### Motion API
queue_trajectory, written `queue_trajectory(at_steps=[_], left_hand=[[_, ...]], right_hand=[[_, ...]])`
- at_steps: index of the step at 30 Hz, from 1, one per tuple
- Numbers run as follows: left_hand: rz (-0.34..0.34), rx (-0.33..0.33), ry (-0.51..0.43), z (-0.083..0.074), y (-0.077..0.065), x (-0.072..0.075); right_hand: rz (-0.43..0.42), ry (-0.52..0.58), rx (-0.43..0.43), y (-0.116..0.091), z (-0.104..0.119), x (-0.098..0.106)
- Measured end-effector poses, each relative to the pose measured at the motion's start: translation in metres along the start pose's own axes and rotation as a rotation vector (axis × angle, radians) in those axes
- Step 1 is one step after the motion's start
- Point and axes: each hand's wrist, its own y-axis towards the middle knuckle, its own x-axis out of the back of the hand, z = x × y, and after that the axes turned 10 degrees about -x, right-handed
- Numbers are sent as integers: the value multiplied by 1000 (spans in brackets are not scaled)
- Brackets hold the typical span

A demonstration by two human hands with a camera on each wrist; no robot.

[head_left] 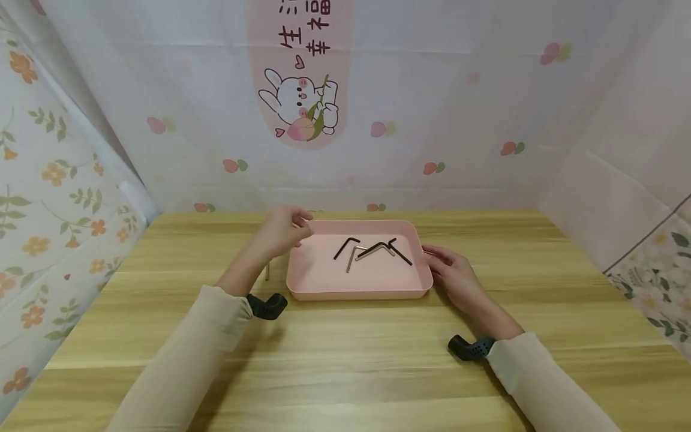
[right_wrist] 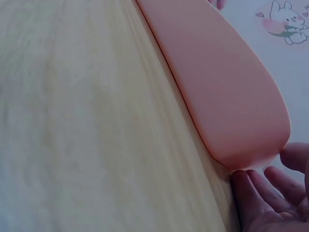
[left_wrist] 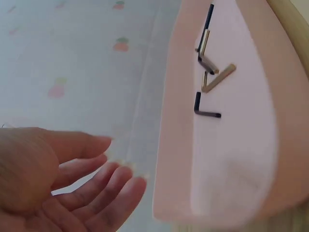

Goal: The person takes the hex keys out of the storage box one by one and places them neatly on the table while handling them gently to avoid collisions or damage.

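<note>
Several hex keys, some black (head_left: 402,253) and some brass-coloured (head_left: 351,260), lie loosely in the pink tray (head_left: 313,282). Over the tray's left end is my left hand (head_left: 283,231), fingers loosely bent. In the left wrist view, nothing is between its thumb and fingers (left_wrist: 128,188). My right hand (head_left: 456,276) is at the tray's right end, touching the outside. The right wrist view puts its thumb (right_wrist: 294,155) near the rim and its fingertips (right_wrist: 241,181) low at the end wall. One brass hex key (head_left: 267,273) lies on the table, partly hidden behind the left arm.
The wood-grain table (head_left: 345,360) extends on all sides of the tray. A printed white cloth (head_left: 432,108) hangs behind it, with flowered cloth (head_left: 54,210) along the left. A black wrist mount (head_left: 268,306) sits on each forearm.
</note>
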Motion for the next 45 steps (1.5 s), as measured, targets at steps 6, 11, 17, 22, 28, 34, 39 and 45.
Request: queue_trajectory(at_steps=[6, 11, 17, 22, 28, 34, 39, 45], left_hand=[[131, 51, -121, -8, 17, -4], [170, 131, -169, -11, 29, -9], [203, 173, -214, -13, 40, -17], [243, 205, -264, -13, 48, -24], [214, 206, -232, -10, 57, -35], [173, 212, -253, -6, 63, -45], [161, 237, -275, -2, 63, -52], [139, 273, -289, 3, 63, -60]], right_hand=[[25, -19, -1, 3, 0, -1], [36, -12, 3, 5, -1, -1], [29, 5, 6, 4, -3, 2], [30, 0, 10, 3, -3, 3], [28, -5, 11, 4, -3, 3], [25, -7, 18, 5, -2, 3], [21, -4, 13, 6, -2, 2], [3, -9, 7, 5, -3, 2]])
